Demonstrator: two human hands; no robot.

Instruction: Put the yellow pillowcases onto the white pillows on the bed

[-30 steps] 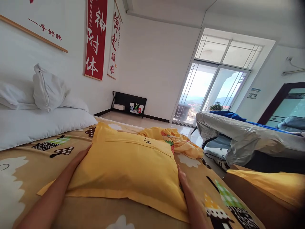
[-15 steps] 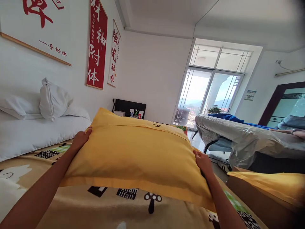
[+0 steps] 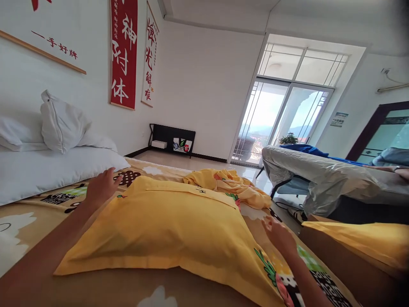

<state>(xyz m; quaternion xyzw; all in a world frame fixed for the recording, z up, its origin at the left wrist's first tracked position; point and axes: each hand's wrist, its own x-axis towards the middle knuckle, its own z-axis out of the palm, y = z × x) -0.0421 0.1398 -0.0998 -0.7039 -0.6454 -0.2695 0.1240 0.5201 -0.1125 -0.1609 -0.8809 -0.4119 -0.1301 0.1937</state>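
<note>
White walls (image 3: 207, 81) around a bright room, with calligraphy scrolls (image 3: 124, 55) hung at the left, one of them red. Below these, white pillows (image 3: 65, 123) heaped on a long white cushion (image 3: 57, 172) at the bed's left side. Just right of that, the left hand (image 3: 104, 187), fingers slightly parted, pinching nothing, near the far left corner of the yellow pillow (image 3: 169, 221). Contact between left forearm and pillow: cannot tell. In the middle, the pillow itself, lying plump on the patterned bed (image 3: 111, 290), opening seam up along its far edge. Seemingly at the step of laying it down or straightening it, judging by both hands poised at its sides; for any further shift, would call for both palms brought in evenly to the side edges. Beyond, by the far wall, a low black shelf (image 3: 185, 136); nearer, on the bed, crumpled yellow cloth (image 3: 223, 183). Right of the pillow, the right hand (image 3: 279, 236), fingers loosely curled around nothing, apart from the fabric. Far right, sliding glass doors (image 3: 271, 111), then a plastic-draped counter (image 3: 319, 170) topped with blue cloth (image 3: 305, 149). Near right, more yellow fabric (image 3: 361, 238), partly blurred.
</note>
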